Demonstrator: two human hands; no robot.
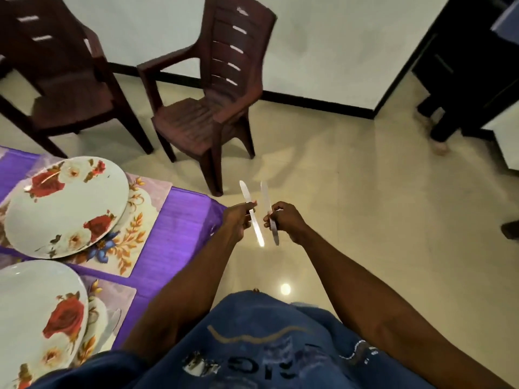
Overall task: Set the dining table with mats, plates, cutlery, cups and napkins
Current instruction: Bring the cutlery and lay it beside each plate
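Observation:
My left hand [237,220] pinches a steel knife [256,228] near its middle, blade pointing away. Close beside it my right hand [285,220] grips a second steel knife [265,199]. Both hands hover over the floor just past the table's right corner. On the purple tablecloth [179,220] lie two floral mats. The far mat [146,209] carries a white rose-patterned plate [67,206]. The near mat [112,307] carries another rose plate [36,313], partly cut off at the left edge.
Two dark brown plastic chairs [207,108] [56,80] stand on the beige tiled floor beyond the table. A dark cabinet [471,66] is at the upper right, with a person's feet [429,130] beside it.

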